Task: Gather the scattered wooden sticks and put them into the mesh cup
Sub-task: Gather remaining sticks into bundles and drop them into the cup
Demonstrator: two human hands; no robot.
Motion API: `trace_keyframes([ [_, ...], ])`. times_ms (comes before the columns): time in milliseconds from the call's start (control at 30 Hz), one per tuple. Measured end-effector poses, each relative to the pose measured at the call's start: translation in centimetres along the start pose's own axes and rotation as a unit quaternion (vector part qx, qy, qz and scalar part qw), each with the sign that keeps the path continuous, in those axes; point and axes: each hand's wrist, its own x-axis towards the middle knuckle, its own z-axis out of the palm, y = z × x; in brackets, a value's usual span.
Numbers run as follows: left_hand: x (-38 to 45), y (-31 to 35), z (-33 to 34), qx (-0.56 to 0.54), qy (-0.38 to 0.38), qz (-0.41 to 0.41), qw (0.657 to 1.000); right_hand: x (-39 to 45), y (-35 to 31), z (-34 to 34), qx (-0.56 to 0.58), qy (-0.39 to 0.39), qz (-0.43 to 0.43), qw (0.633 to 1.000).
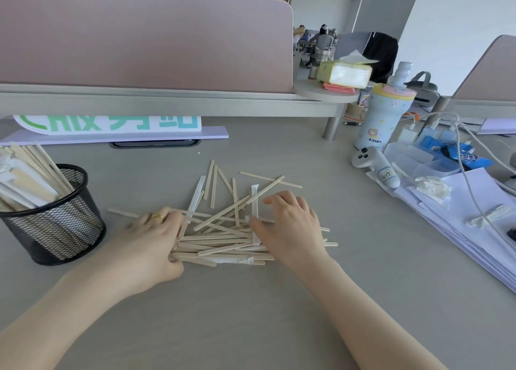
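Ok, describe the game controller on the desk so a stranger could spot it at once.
Look to the right side of the grey desk, just in front of the tall pastel bottle. The controller lies there beside clear plastic boxes: white, with dark buttons and a handwritten label on its handle.

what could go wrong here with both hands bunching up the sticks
1. The left hand and right hand press only the near bundle; the loose thin wooden sticks lying crosswise farther back may get left behind.
2. The black round mesh cup already holds many leaning sticks, so a big bundle might jam or tip it.
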Motion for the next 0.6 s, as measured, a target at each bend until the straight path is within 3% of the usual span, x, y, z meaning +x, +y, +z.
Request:
trace_keyframes([
  [167, 0.4, 0.1, 0.4, 0.023, -0.032, -0.011, 0.999, 0.5, -0.3, 0.8, -0.001, -0.035, 0.016, 0.999],
  [300, 0.2, 0.2, 0.4, 0.011, 0.0, -0.019, 1.0, 0.6, 0.2, 0.3, -0.004, -0.03, 0.009, 0.999],
  [467, 0.3, -0.3, -0.1, -0.011, -0.023, -0.017, 1.0, 0.5, 1.7, -1.1, 0.006, -0.047, -0.016, 0.999],
  [600, 0.1, -1.4, -0.6, 0.046, -0.102, -0.005, 0.994, -0.4, 1.5, -1.4, 0.018, -0.157, -0.095, 0.983],
])
